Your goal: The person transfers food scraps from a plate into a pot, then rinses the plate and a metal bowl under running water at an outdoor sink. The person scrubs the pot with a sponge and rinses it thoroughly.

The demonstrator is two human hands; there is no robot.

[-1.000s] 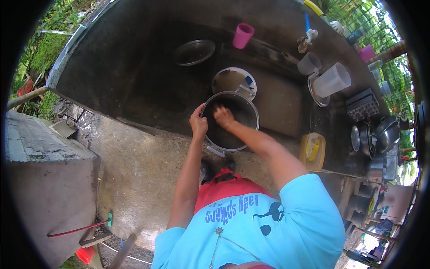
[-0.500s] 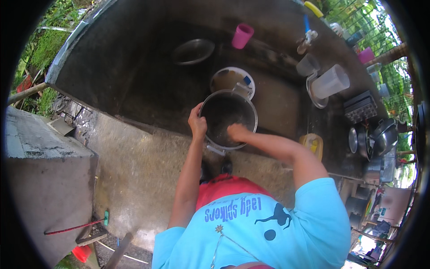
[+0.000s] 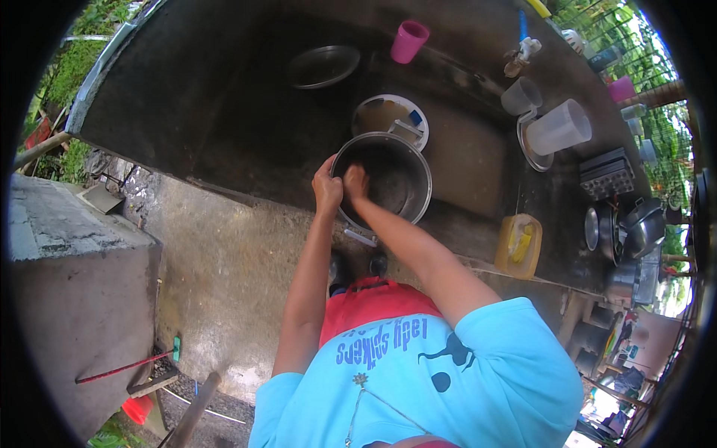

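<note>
A large metal pot (image 3: 399, 175) sits tilted at the near edge of a dark concrete wash counter (image 3: 224, 112). My left hand (image 3: 326, 187) grips the pot's near-left rim. Reaching inside the pot, my right hand (image 3: 355, 181) presses against the inner wall near that rim; I cannot make out whether it holds a scrubber. Just behind the pot lies a white-rimmed basin (image 3: 390, 116) with a small blue item in it.
A metal plate (image 3: 323, 66) and pink cup (image 3: 409, 40) sit farther back. Clear plastic jugs (image 3: 556, 128), a tap (image 3: 520, 56), a dark rack (image 3: 606, 173) and steel pots (image 3: 631, 228) are to the right. A yellow tub (image 3: 518, 245) rests on the counter's near edge.
My right hand has moved from the pot's near-right rim to the left inner wall beside my left hand. The left hand keeps its grip on the rim.
</note>
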